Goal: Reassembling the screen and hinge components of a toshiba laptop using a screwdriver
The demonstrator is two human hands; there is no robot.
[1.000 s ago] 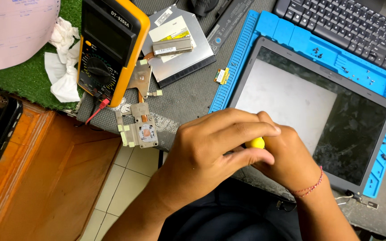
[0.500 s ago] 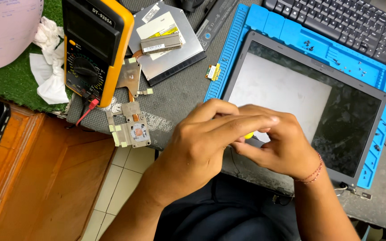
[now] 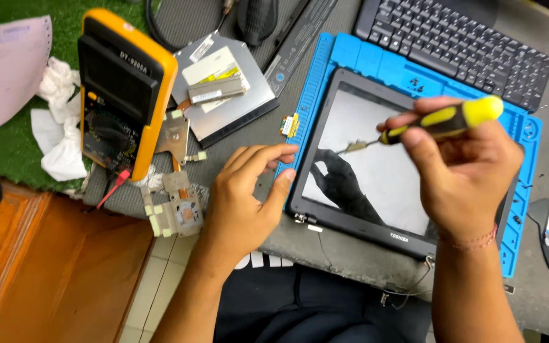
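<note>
A: Where does the work stand?

B: The laptop screen panel (image 3: pixel 376 165) lies face up on the blue repair mat (image 3: pixel 351 57), already off its machine, bezel on as far as I can tell. A loose keyboard (image 3: pixel 459 44), a silver optical drive (image 3: pixel 223 89), a heat sink (image 3: pixel 176 206) and a yellow multimeter (image 3: pixel 119 89) lie beyond and left of the fingers. What screws remain I cannot tell.

A: And the hands?

B: The left hand (image 3: pixel 243 197) rests palm down, its fingers slightly apart, tips touching the panel's left edge, gripping nothing. The right hand (image 3: pixel 462 168) hangs above the glass, fingers clamped round a yellow-and-black screwdriver (image 3: pixel 433 124); the shaft points left of the thumb, its tip clear of the screen.
</note>
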